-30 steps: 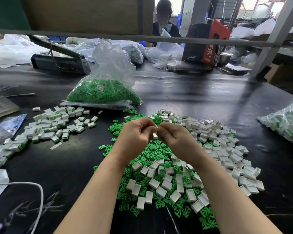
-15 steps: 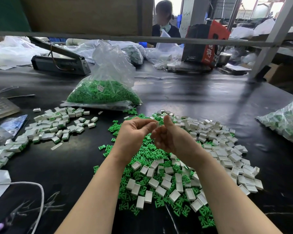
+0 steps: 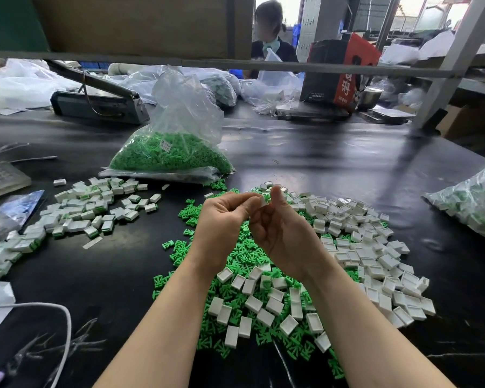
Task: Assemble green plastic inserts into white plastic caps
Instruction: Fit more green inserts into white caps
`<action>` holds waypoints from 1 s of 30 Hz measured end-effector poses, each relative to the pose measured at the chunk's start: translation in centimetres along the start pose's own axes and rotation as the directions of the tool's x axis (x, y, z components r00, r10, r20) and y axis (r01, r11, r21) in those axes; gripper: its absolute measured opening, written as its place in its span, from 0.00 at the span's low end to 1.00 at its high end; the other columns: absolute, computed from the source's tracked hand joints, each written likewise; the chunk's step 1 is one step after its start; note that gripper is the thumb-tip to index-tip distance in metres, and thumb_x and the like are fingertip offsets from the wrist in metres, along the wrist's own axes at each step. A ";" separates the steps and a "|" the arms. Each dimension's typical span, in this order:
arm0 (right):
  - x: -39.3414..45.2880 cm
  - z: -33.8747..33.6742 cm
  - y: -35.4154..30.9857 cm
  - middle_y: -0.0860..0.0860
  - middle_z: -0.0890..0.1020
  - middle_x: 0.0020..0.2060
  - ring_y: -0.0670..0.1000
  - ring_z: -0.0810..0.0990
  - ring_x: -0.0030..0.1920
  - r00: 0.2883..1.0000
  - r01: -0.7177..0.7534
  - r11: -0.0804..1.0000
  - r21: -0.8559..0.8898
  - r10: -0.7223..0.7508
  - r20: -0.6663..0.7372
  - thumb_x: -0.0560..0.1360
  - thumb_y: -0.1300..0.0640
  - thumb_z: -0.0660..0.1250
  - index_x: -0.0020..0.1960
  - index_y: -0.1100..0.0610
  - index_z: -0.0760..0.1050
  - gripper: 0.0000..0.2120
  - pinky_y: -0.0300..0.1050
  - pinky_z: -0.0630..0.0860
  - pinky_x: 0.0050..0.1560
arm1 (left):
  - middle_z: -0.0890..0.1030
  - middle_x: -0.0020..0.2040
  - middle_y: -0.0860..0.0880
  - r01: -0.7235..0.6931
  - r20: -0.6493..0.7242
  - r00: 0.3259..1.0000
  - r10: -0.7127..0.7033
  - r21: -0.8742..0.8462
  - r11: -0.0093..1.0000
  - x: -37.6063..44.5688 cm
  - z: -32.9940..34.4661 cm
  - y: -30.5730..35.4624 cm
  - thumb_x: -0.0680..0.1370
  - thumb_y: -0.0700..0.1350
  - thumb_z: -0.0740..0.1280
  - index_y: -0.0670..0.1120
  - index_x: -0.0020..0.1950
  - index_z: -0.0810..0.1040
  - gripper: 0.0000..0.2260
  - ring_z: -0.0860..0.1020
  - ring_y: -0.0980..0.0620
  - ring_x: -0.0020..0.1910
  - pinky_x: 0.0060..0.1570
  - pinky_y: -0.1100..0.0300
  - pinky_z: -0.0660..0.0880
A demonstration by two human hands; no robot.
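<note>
My left hand and my right hand meet above a heap of loose green inserts and empty white caps on the black table. A small white cap sits pinched between the fingertips of both hands, my right thumb raised beside it. Whether a green insert is inside it is hidden by my fingers. To the left lies a pile of assembled caps with green showing.
A clear bag of green inserts stands behind the heap. Another bag of parts lies at the right edge. A heat sealer, a keyboard and a white cable are on the left. A person sits across the table.
Both hands have risen slightly and opened out from a tight pinch; my right palm turned up and its thumb lifted, exposing the white cap between the fingertips.
</note>
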State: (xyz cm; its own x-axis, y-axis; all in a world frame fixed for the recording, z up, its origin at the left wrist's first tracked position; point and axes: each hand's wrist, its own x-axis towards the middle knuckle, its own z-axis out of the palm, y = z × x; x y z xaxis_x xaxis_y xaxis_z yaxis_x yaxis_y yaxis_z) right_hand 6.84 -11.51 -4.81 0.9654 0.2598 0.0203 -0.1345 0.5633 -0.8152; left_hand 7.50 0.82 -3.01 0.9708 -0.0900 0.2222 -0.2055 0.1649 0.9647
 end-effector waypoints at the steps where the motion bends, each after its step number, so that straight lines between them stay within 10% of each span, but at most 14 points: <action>1: 0.0 0.0 0.0 0.50 0.77 0.35 0.44 0.75 0.33 1.000 0.003 1.000 0.005 -0.003 0.000 0.75 0.40 0.62 0.45 0.57 0.80 0.20 0.33 0.74 0.34 | 0.84 0.39 0.50 -0.004 -0.001 1.000 0.004 0.001 1.000 0.0 0.0 0.0 0.76 0.36 0.69 0.40 0.47 0.84 0.04 0.82 0.59 0.41 0.43 0.71 0.75; 23: 0.0 0.0 0.2 0.49 0.75 0.34 0.45 0.72 0.33 1.000 -0.018 0.990 -0.138 0.020 0.011 0.75 0.33 0.57 0.44 0.55 0.77 0.26 0.37 0.67 0.34 | 0.82 0.37 0.56 -0.029 0.022 0.999 0.028 0.044 0.999 0.0 -0.3 -0.2 0.75 0.37 0.70 0.46 0.42 0.85 0.06 0.78 0.69 0.42 0.45 0.76 0.71; 30: 0.0 0.0 0.1 0.49 0.76 0.33 0.44 0.73 0.31 1.000 0.011 1.000 0.004 -0.011 0.002 0.76 0.40 0.62 0.41 0.55 0.80 0.20 0.33 0.71 0.32 | 0.83 0.37 0.59 -0.032 0.034 0.999 0.031 0.005 0.999 0.2 -0.1 -0.6 0.75 0.40 0.71 0.53 0.39 0.87 0.10 0.76 0.46 0.61 0.65 0.51 0.69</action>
State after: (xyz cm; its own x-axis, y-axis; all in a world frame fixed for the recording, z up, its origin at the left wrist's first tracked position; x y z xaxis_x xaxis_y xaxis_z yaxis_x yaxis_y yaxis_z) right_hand 6.81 -11.47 -4.91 0.9664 0.2554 0.0303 -0.1249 0.5691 -0.8128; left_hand 7.81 0.76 -3.57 0.9592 -0.1180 0.2571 -0.2368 0.1625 0.9579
